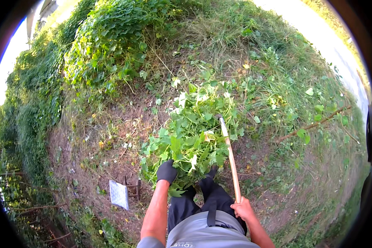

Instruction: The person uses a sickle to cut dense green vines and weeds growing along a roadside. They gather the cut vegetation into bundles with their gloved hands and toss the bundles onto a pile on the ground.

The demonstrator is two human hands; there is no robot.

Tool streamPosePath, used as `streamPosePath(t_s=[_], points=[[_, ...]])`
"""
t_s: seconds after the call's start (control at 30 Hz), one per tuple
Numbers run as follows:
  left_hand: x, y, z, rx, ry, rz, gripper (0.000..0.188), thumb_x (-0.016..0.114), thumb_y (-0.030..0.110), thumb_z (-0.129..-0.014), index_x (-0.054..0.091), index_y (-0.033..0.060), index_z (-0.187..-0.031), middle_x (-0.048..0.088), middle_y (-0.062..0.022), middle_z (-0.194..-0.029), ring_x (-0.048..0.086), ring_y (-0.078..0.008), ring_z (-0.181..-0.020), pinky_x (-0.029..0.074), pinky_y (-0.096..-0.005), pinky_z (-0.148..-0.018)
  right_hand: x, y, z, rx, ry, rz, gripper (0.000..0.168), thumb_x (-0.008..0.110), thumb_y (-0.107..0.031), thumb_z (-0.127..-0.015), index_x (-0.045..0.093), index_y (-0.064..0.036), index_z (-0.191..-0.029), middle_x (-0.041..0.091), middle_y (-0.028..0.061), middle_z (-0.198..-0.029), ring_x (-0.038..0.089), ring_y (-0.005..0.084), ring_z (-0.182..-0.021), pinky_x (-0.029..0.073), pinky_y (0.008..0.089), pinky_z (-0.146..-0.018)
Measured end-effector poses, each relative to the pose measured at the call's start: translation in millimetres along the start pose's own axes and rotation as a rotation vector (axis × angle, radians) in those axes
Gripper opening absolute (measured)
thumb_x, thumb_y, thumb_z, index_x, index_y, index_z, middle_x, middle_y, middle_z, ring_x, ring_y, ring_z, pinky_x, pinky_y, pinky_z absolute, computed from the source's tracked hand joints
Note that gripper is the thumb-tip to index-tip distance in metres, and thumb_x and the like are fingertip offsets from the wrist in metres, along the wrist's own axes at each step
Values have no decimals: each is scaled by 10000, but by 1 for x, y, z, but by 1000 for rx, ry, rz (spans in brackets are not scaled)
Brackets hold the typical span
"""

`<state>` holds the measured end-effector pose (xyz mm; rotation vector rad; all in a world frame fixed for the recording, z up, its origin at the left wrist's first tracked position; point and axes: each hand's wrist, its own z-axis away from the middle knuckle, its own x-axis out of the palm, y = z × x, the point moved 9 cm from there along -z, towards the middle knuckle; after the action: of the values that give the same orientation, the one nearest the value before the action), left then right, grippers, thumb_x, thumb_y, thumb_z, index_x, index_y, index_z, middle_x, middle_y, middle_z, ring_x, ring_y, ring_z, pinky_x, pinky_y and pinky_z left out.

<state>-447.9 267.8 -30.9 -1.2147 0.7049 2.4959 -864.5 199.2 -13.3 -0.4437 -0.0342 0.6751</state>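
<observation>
My left hand [167, 171], in a black glove, is closed on the near left edge of a large bundle of cut leafy vines [189, 130]. The bundle spreads in front of my legs and partly covers my feet. My bare right hand [242, 208] grips the lower end of a long wooden handle [232, 164] beside my right leg. A metal socket [221, 121] tops this long-handled tool, against the right side of the bundle. Leaves hide the tool's head, so its kind cannot be told.
To the left, a small wooden stool [133, 189] lies near a pale cushion [119, 194]. Dense vine-covered shrubs [108, 46] rise at the upper left. A bare branch [316, 124] slants across the grass on the right, and a pale paved strip [325, 34] runs beyond it.
</observation>
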Motion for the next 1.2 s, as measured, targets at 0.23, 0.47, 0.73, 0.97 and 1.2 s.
streamPosePath(t_s=[0.23, 0.47, 0.73, 0.97, 1.2], points=[[32, -77, 44, -24, 19, 56, 446, 581, 134, -725, 644, 60, -1160, 651, -229, -1097, 615, -377, -1041, 490, -436, -899, 27, 40, 11, 46, -46, -66, 229, 700, -14, -739, 485, -52, -810, 503, 41, -574, 486, 136, -414, 385, 306, -358], [65, -176, 111, -55, 44, 143, 407, 575, 106, -713, 661, 9, -1099, 658, -258, -1037, 622, -403, -1002, 493, -444, -887, 61, 107, 44, -72, -42, 234, 132, 699, -66, -714, 592, -19, -775, 594, 75, -663, 555, 154, -572, 446, 333, -515], [60, -302, 227, -274, 100, 112, 372, 560, 116, -744, 673, 36, -1089, 665, -238, -1033, 628, -396, -989, 492, -441, -863, 117, 149, 60, -184, -197, 518, 157, 605, -93, -746, 614, 43, -823, 600, 106, -683, 556, 188, -651, 457, 369, -603], [113, -340, 307, -456, 129, 150, 392, 547, 117, -743, 660, 87, -1117, 662, -210, -1077, 622, -382, -1023, 487, -459, -891, 107, 160, 56, -48, -333, 575, 83, 647, -82, -738, 603, -12, -751, 574, 75, -601, 530, 155, -522, 391, 340, -452], [157, -297, 361, -551, 242, 285, 316, 560, 139, -733, 660, 101, -1030, 666, -204, -1010, 624, -403, -960, 493, -480, -818, 57, 140, 53, 78, -382, 557, 173, 721, -8, -731, 558, -38, -781, 542, 48, -573, 497, 139, -414, 358, 308, -351]])
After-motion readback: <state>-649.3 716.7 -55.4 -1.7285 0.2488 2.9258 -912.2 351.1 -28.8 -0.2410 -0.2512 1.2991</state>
